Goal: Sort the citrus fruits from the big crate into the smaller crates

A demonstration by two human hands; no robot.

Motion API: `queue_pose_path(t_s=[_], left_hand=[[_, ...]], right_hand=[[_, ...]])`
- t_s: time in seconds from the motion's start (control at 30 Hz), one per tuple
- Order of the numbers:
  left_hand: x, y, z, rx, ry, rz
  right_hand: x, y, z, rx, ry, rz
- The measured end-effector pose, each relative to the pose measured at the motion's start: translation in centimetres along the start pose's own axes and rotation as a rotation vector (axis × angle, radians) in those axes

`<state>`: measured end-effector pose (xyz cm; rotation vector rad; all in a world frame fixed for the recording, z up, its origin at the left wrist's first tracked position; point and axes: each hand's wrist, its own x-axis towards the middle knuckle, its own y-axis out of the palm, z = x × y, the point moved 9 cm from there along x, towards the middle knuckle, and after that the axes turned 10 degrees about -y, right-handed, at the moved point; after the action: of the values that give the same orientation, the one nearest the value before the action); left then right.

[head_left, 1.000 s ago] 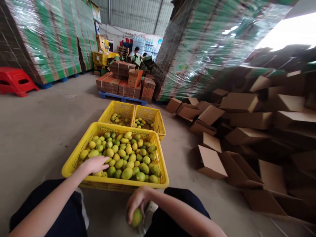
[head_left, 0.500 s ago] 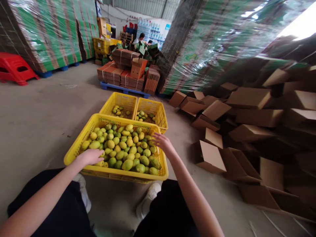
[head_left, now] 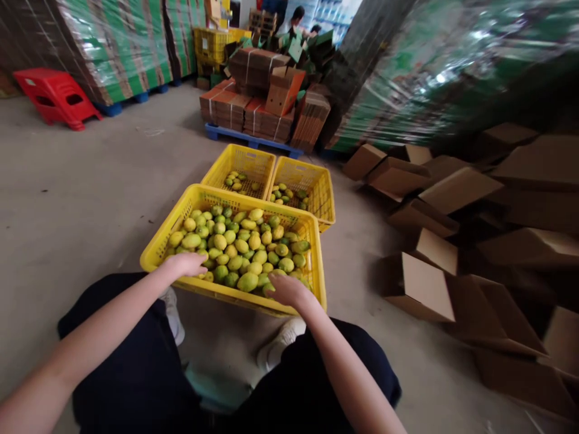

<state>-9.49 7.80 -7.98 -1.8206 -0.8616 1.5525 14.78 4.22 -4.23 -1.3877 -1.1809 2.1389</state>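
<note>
A yellow plastic crate (head_left: 149,259) full of yellow and green lemons (head_left: 242,246) stands on the floor in front of my knees. My left hand (head_left: 186,264) reaches over its front left rim, fingers stretched out low over the lemons. My right hand (head_left: 289,289) is over the front right part of the crate, fingers apart and pointing down at the lemons, with nothing visibly held. Its fingertips are close to a greenish lemon; whether they touch it I cannot tell.
Behind stand two more yellow crates, the left one (head_left: 212,175) and the right one (head_left: 328,193), each with some lemons. Open cardboard boxes (head_left: 427,283) heap up at right. Flattened cartons (head_left: 266,123) lie on a blue pallet (head_left: 253,141). A red stool (head_left: 58,96) stands left; a person (head_left: 296,18) is far back.
My right hand has moved from the crate's right side toward its front, over the nearer lemons. My left hand stays near the front left. The view has tilted down and turned slightly left.
</note>
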Motion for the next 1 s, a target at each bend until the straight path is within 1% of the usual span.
queue_pose_path(t_s=[0.07, 0.1, 0.17, 0.23, 0.33, 0.4, 0.47, 0.5, 0.53, 0.6, 0.67, 0.7, 0.77, 0.83, 0.87, 0.9, 0.97, 1.0], left_hand=[[1.3, 0.2, 0.9, -0.145, -0.077, 0.0], [1.9, 0.2, 1.1, -0.215, -0.102, -0.009], [3.2, -0.2, 0.4, -0.347, -0.11, -0.047], [4.5, -0.8, -1.4, -0.464, -0.084, -0.071], [6.1, -1.1, -5.9, -0.577, -0.021, -0.038], [6.6, -0.3, -9.1, -0.61, 0.003, 0.02], [6.6, 1.4, -11.9, -0.662, 0.011, 0.102], [6.3, 2.3, -13.0, -0.681, 0.006, 0.13], [6.0, 3.2, -13.8, -0.709, -0.007, 0.139], [5.1, 4.4, -14.4, -0.78, -0.048, 0.108], [4.4, 4.8, -14.3, -0.864, -0.081, 0.078], [4.3, 4.6, -14.0, -0.901, -0.098, 0.075], [4.3, 3.5, -13.3, -0.96, -0.12, 0.099], [4.4, 1.2, -12.1, -1.024, -0.132, 0.131], [4.4, -0.4, -11.6, -1.055, -0.117, 0.14], [4.2, -2.2, -11.0, -1.102, -0.086, 0.146], [3.2, -5.7, -10.6, -1.374, 0.053, 0.206], [2.3, -7.2, -10.4, -1.531, 0.125, 0.252]], right_hand=[[0.0, -0.7, -0.5, -0.017, 0.029, -0.009], [0.1, -0.8, -0.4, -0.02, 0.03, -0.006], [0.4, -0.9, 0.0, -0.015, 0.013, 0.012], [0.6, -0.8, 0.7, -0.005, -0.013, 0.029], [0.7, -0.9, 1.4, 0.016, -0.059, 0.032], [0.5, -1.2, 1.2, 0.039, -0.079, 0.017], [0.2, -1.5, 0.2, 0.057, -0.055, -0.008], [0.1, -1.6, -0.4, 0.062, -0.032, -0.018], [-0.1, -1.7, -1.1, 0.067, -0.007, -0.023], [-0.4, -1.6, -2.3, 0.094, 0.031, -0.021], [-0.5, -1.7, -3.1, 0.14, 0.049, -0.022], [-0.5, -1.7, -3.5, 0.163, 0.056, -0.025], [-0.5, -1.9, -4.0, 0.193, 0.065, -0.034], [-0.5, -2.1, -4.5, 0.202, 0.078, -0.045], [-0.4, -2.2, -4.8, 0.204, 0.085, -0.052], [-0.4, -2.2, -4.9, 0.204, 0.09, -0.055], [-0.1, -2.0, -5.2, 0.202, 0.089, -0.05], [0.1, -1.9, -5.2, 0.198, 0.087, -0.04]])
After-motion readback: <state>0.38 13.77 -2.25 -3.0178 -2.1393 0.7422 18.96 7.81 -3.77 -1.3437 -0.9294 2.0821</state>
